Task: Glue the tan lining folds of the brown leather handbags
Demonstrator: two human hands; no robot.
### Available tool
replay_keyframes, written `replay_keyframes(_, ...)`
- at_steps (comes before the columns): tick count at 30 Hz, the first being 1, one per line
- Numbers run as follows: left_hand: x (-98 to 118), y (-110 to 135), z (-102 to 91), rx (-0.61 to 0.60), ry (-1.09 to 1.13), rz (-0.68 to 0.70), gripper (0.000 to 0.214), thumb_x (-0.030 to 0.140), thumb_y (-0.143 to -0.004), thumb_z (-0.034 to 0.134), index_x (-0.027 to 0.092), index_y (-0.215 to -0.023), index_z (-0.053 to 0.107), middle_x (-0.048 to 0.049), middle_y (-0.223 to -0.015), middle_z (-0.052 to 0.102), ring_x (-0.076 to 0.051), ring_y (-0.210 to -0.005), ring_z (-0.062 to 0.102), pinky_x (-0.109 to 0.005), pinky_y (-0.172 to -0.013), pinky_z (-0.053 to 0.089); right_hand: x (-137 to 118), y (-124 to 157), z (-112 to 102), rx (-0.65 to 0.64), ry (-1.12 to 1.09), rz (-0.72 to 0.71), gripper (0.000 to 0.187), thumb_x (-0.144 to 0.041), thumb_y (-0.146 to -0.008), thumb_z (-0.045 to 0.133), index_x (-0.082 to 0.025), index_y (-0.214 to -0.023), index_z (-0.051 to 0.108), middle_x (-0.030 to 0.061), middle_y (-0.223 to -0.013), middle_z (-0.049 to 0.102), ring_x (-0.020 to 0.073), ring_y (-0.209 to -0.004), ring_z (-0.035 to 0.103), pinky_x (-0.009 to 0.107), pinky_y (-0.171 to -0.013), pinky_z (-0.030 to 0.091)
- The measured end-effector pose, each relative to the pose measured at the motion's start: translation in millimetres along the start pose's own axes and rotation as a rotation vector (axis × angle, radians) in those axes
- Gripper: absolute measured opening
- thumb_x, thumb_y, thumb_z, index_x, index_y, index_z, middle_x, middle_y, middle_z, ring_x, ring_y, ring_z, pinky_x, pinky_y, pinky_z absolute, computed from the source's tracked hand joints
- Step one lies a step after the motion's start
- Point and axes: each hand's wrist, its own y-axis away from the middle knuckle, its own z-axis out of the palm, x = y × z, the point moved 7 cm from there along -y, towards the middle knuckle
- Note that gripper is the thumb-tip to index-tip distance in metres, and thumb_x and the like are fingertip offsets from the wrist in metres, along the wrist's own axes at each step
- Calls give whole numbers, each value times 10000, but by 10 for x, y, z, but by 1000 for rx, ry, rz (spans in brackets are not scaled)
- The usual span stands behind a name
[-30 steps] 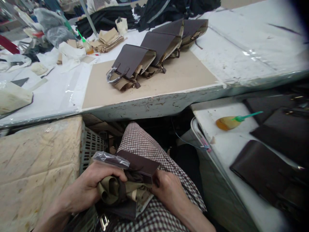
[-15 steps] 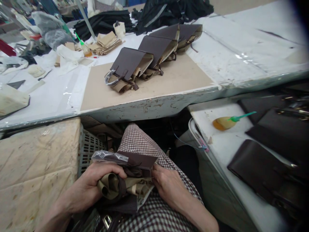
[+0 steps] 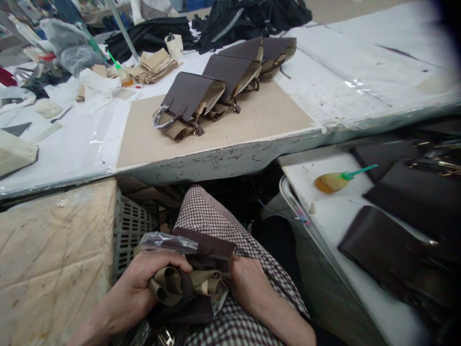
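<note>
A dark brown leather bag (image 3: 209,244) with tan lining and a handle wrapped in clear plastic rests on my checked lap. My left hand (image 3: 142,283) is closed around its bunched tan lining and the plastic-wrapped handle. My right hand (image 3: 248,283) grips the bag's right side, fingers curled against the leather. On the work table ahead, several finished brown bags (image 3: 196,96) lie in a row on a tan board (image 3: 259,117).
A side table at right holds an amber glue bottle (image 3: 329,181) with a green nozzle and flat dark leather pieces (image 3: 382,245). A grey plastic crate (image 3: 131,226) sits beside my left knee. A stained board (image 3: 50,250) lies at left. Clutter fills the table's far left.
My hands have shifted slightly on the bag in my lap; the view has drifted a little. Nothing was taken up or let go.
</note>
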Motion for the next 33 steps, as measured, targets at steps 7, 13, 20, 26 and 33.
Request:
replay_keyframes(7,7,39,59,27,5,-64,197,187,-855,660,310,-950,780,42,-944,812,-159,-846,752,-206,-810,560,70,-14,129,-18,-88,104,225,-208,-865,579,-199,-972,777,120,-958,801,274,-893,752,312,-683,458)
replay_keyframes(13,-19,88,96,64,3,-194,127,255,-812,693,293,-876,796,13,-911,806,-208,-875,732,-282,-857,555,44,16,75,-3,-176,83,305,-218,-848,596,-232,-1118,737,68,-1059,794,235,-999,736,276,-779,497)
replay_keyframes(20,18,101,97,86,3,-209,165,222,-798,679,318,-860,799,20,-946,785,-201,-930,698,-271,-884,534,42,31,102,3,-122,130,205,-171,-823,587,-177,-913,772,144,-945,798,290,-921,750,326,-735,498)
replay_keyframes(26,-20,108,115,65,13,-182,122,261,-820,706,301,-883,803,9,-927,797,-204,-885,715,-265,-856,551,33,42,29,44,-63,131,244,-183,-852,586,-184,-1033,751,119,-973,797,297,-902,752,328,-687,466)
replay_keyframes(33,-100,175,126,116,27,-270,121,295,-811,714,308,-880,812,0,-941,798,-225,-922,708,-302,-906,547,-13,7,7,27,-15,70,243,-105,-851,554,-173,-933,772,123,-966,789,264,-840,745,314,-616,407)
